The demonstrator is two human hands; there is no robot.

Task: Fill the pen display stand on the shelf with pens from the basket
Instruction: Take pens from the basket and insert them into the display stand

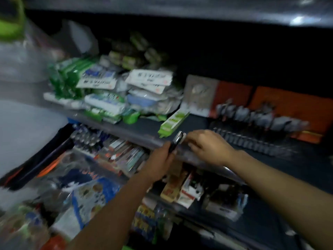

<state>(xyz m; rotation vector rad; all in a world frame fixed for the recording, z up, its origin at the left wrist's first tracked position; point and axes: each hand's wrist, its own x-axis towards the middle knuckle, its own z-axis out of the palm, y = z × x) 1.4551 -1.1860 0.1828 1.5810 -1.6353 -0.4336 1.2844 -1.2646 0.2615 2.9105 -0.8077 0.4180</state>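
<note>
The frame is blurred by motion. My left hand point(160, 160) grips a small bundle of dark pens point(176, 141) at the front edge of the shelf point(144, 127). My right hand point(207, 147) is just right of it, fingers curled and touching the top of the bundle. The pen display stand point(252, 141) sits on the shelf to the right, an orange-backed rack with rows of dark slots and some pens standing at its back. No basket is recognisable in view.
A green and white box point(173, 123) lies on the shelf just behind my hands. Piled packets point(115, 91) fill the shelf's left part. Stationery packs and boxes point(126, 156) crowd the lower shelf. A shelf board runs overhead.
</note>
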